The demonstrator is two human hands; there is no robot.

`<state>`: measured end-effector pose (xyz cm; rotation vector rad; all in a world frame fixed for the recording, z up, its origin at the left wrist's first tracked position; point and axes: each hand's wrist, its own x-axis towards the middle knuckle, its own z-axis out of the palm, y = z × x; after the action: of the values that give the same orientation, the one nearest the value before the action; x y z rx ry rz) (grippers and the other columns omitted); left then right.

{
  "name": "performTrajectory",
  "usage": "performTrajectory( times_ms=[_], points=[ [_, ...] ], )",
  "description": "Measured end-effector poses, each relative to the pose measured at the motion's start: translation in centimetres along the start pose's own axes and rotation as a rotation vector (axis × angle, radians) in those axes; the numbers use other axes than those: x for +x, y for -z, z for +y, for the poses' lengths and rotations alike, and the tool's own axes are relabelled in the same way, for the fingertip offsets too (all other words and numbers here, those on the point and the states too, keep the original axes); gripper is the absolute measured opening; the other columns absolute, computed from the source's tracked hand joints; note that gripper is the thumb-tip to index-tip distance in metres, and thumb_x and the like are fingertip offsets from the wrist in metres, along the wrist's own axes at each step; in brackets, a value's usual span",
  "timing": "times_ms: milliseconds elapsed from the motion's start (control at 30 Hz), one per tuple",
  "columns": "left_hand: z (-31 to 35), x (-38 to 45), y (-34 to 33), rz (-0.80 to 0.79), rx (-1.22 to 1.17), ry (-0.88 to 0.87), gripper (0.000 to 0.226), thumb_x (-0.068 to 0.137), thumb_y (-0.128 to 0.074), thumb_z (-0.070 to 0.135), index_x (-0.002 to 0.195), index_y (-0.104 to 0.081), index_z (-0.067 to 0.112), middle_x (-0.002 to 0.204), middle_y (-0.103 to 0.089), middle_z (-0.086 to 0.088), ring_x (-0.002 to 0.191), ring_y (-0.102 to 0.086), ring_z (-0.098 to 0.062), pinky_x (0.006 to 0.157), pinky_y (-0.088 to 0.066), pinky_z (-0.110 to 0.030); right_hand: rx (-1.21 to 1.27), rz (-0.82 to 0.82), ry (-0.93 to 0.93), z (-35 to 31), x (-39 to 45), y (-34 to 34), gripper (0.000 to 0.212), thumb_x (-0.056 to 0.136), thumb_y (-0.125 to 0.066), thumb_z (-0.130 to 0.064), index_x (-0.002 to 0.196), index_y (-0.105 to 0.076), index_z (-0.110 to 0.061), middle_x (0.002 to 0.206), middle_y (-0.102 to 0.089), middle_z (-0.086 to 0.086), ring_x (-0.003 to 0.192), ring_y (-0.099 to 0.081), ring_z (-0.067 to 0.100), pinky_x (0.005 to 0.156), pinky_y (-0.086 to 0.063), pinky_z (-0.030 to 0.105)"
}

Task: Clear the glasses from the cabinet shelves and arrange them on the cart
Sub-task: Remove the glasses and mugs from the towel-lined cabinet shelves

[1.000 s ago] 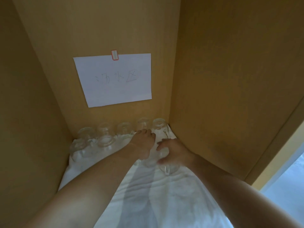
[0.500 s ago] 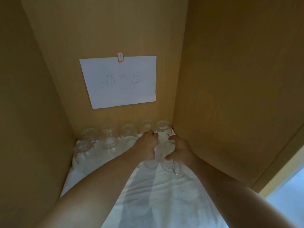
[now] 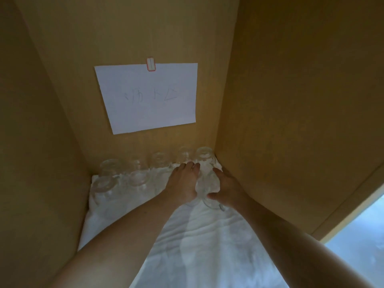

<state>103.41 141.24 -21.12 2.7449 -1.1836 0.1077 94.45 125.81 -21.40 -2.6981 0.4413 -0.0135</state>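
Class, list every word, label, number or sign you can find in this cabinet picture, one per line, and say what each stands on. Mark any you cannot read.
Handwritten characters in faint pencil on the white paper sheet fixed to the cabinet back wall: about three characters, too faint and blurred to read.
Red-edged label holding the sheet's top edge: two pale vertical bars, no readable text.
Glasses and white cloth: no text visible.

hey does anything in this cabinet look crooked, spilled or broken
Only small things. The paper on the back wall hangs tilted, held by one clip. The white cloth under the glasses is wrinkled. No spill or breakage shows, though the clear glass is hard to judge.
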Motion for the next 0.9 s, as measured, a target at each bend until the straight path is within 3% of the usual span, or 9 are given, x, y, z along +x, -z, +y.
performTrajectory(
  times_ms=[233,600,733,900],
  points=[
    [1.2,-2.9,1.8,0.087,-0.167,0.072,0.097,0.077,-0.082,0.042,0.154,-0.032,0.014,0.152,-0.038,-0.012,0.138,-0.038,-0.032,0.113,-0.034,-0.039,-0.011,0.1,0.012,-1.1,-4.3,1.1,0.09,0.084,-0.077,-0.043,0.157,-0.029,-0.022,0.157,-0.037,0.008,0.14,-0.04,0.027,0.114,-0.035,0.038],
    [8.5,-14.8,4.8,0.202,-0.137,0.308,0.085,0.08,-0.077,0.05,0.15,-0.039,0.02,0.15,-0.041,-0.008,0.137,-0.039,-0.031,0.111,-0.038,-0.043,-0.025,0.069,0.165,-0.1,-15.4,2.1,0.085,0.086,-0.071,-0.047,0.156,-0.027,-0.029,0.159,-0.034,0.002,0.14,-0.039,0.029,0.109,-0.042,0.045],
    [11.9,-20.5,4.8,0.204,-0.106,0.382,0.082,0.083,-0.073,0.052,0.151,-0.036,0.022,0.154,-0.034,-0.007,0.141,-0.032,-0.031,0.113,-0.033,-0.042,-0.033,0.024,0.228,0.7,-20.1,1.7,0.087,0.088,-0.071,-0.047,0.158,-0.023,-0.028,0.164,-0.026,0.003,0.146,-0.03,0.03,0.113,-0.038,0.046],
    [14.3,-27.8,5.2,0.24,-0.135,0.522,0.08,0.085,-0.071,0.052,0.151,-0.037,0.022,0.154,-0.035,-0.005,0.141,-0.032,-0.03,0.113,-0.034,-0.044,-0.008,-0.02,0.343,-0.9,-25.3,0.2,0.087,0.087,-0.072,-0.047,0.158,-0.025,-0.027,0.162,-0.029,0.003,0.144,-0.031,0.032,0.112,-0.039,0.047]
  ],
)
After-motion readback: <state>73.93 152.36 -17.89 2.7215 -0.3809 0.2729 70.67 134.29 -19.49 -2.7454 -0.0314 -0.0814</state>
